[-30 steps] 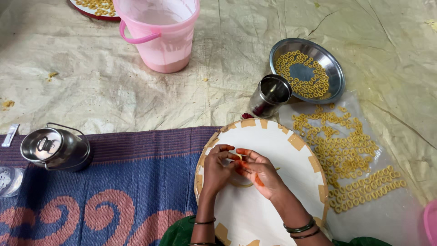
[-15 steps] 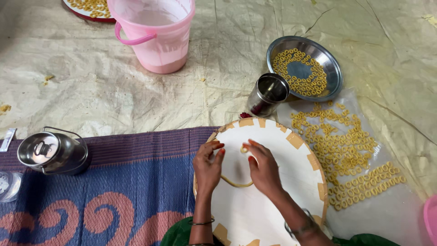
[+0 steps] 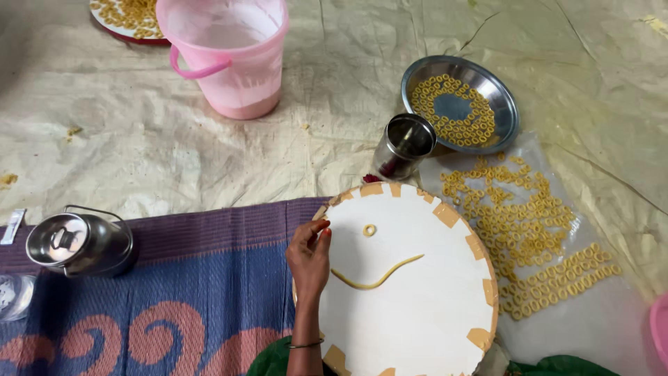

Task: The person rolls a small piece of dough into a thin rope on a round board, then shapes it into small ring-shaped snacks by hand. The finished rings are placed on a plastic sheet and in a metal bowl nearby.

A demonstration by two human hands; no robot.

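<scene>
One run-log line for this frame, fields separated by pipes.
left hand: resting on round white board edge | right hand: out of view | on board: dough strip, dough ring

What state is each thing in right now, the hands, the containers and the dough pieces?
Left hand: fingers bent, resting at the round board's edge.
Right hand: out of view.
Dough strand: lying curved on the board.
Dough ring: formed, lying alone.
Steel cup: upright, uncovered.
Lidded steel pot: closed.
Pink bucket: upright, uncovered.

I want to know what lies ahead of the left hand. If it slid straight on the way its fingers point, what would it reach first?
The left hand rests at the round white board's left edge, fingers pointing up and slightly right. Straight ahead it would probably meet the steel cup just past the rim, though depth is unclear.
</scene>
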